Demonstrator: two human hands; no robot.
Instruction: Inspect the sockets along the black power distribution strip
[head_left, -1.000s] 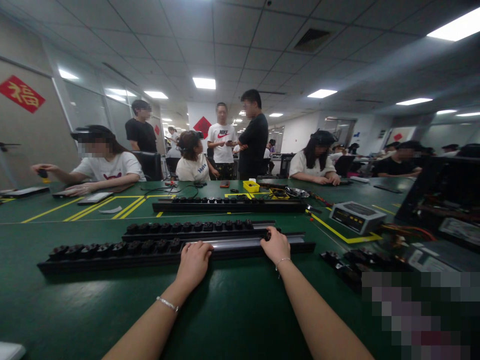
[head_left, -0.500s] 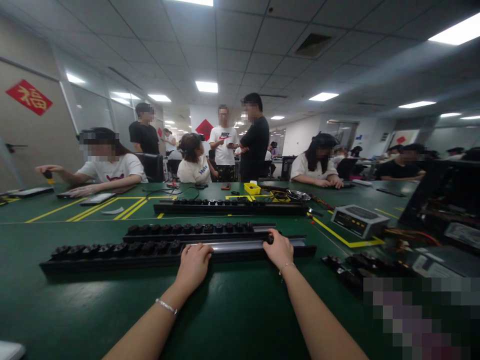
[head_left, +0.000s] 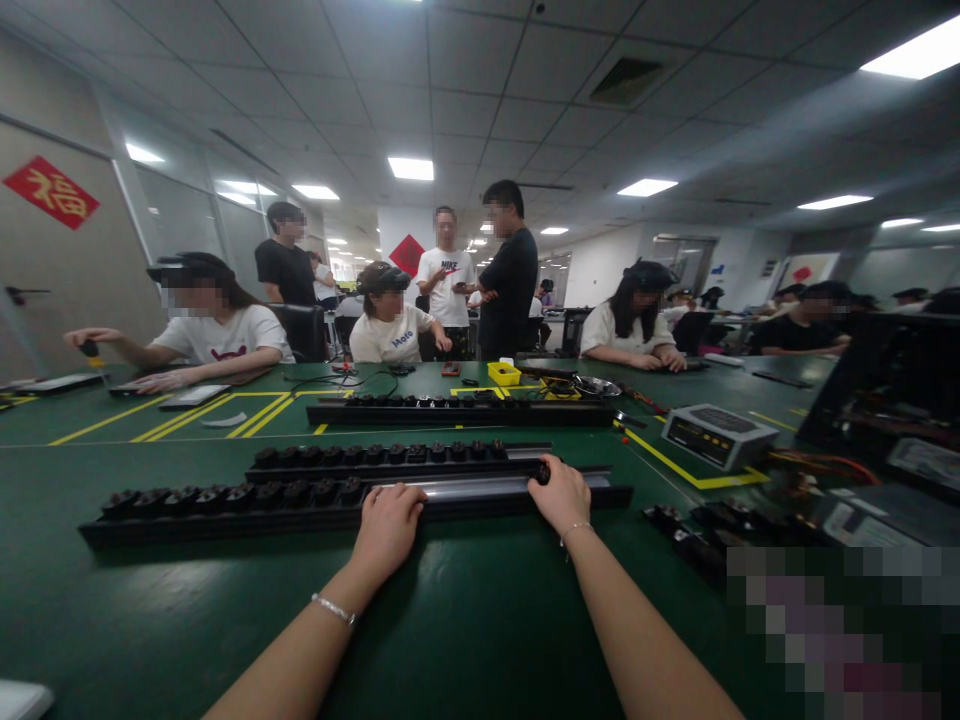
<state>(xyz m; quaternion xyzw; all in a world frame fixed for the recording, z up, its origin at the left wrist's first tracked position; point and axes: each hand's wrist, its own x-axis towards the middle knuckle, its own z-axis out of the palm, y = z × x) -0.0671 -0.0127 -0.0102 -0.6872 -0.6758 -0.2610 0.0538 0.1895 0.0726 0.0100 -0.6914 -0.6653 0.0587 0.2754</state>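
A long black power track (head_left: 480,508) lies across the green table in front of me. Several round black socket modules (head_left: 238,497) sit in a row along its left half, and a pale strip shows in its channel further right. My left hand (head_left: 388,520) is wrapped over the track's near edge, just right of the last module. Between the fingers of my right hand (head_left: 561,492) is a black socket module (head_left: 541,473), held at the right part of the channel. Its underside is hidden, so I cannot tell whether it touches the track.
Behind it lie a second track (head_left: 375,470) with modules and a third track (head_left: 465,413). To the right are a grey power supply unit (head_left: 716,440), cables and loose black parts (head_left: 675,530). A yellow bin (head_left: 504,374) stands further back. Co-workers sit across the table (head_left: 480,620).
My right hand has shifted very slightly to the right with the module. My left hand stays put. A seated person across the table has turned toward the table.
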